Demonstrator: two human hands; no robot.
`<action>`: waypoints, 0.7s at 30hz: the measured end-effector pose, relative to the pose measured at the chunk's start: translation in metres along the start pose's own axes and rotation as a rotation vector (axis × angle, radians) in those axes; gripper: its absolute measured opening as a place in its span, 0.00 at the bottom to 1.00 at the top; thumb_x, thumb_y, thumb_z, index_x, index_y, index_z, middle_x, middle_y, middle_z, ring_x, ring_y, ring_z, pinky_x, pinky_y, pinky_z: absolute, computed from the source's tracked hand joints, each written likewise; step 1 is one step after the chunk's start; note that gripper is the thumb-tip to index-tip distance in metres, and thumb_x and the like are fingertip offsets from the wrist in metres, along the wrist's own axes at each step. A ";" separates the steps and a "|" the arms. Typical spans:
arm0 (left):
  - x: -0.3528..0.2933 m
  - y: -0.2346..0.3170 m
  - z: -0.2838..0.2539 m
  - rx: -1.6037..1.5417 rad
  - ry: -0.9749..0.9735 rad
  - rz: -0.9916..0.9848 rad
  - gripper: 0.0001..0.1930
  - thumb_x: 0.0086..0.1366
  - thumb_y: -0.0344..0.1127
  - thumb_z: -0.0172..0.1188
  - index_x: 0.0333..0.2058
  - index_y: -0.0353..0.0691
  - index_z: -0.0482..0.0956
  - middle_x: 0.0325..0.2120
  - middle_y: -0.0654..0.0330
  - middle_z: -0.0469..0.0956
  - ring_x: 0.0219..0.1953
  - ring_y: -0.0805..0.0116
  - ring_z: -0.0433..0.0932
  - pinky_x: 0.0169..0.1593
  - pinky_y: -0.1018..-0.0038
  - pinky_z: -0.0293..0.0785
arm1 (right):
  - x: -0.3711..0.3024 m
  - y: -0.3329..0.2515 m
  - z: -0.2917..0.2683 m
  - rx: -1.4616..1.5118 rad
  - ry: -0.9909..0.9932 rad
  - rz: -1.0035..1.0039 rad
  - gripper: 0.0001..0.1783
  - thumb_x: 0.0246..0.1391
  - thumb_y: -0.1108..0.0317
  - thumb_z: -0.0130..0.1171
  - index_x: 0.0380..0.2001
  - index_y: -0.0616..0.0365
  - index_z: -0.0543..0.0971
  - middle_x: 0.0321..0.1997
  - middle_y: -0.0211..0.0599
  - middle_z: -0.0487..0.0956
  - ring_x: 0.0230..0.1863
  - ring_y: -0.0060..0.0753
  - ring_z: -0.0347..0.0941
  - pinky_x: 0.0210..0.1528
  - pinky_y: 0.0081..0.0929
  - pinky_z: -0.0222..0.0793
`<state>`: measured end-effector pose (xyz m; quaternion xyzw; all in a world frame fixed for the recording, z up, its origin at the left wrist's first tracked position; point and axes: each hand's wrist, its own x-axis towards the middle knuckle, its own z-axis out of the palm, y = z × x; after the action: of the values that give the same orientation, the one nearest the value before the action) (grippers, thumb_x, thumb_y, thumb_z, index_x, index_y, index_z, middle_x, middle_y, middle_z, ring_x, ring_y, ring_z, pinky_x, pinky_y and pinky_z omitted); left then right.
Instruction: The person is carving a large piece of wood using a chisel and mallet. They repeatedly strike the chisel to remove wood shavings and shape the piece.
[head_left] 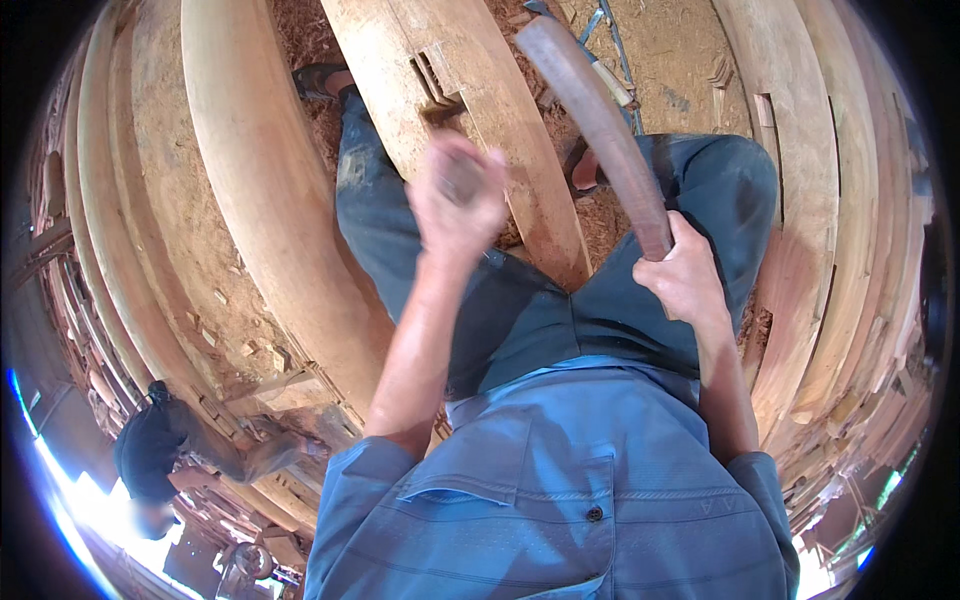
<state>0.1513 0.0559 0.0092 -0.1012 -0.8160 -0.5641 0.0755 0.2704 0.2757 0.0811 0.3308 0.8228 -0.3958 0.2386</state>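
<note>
While the left hand (456, 197) (blurred) grips a handle (461, 180) near slots (428, 76), the right (686, 272) grips a bar (603, 122)

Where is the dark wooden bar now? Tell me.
In the head view, the dark wooden bar is right of the slotted beam, its lower end gripped in the right hand.

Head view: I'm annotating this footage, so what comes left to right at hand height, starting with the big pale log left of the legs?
Pale log → left hand → curved wooden club → right hand → slotted timber at far side of right knee.
</note>
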 end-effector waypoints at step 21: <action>0.081 -0.078 -0.006 -0.125 0.308 -0.127 0.09 0.62 0.31 0.66 0.27 0.38 0.73 0.19 0.66 0.75 0.21 0.80 0.71 0.28 0.78 0.70 | -0.027 -0.111 -0.061 0.046 0.374 -0.435 0.24 0.38 0.70 0.68 0.44 0.61 0.80 0.30 0.34 0.80 0.31 0.25 0.76 0.35 0.25 0.70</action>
<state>0.0539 0.0305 -0.0398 0.0335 -0.7628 -0.6264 0.1572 0.1990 0.2630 0.1888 0.2189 0.8950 -0.3883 -0.0153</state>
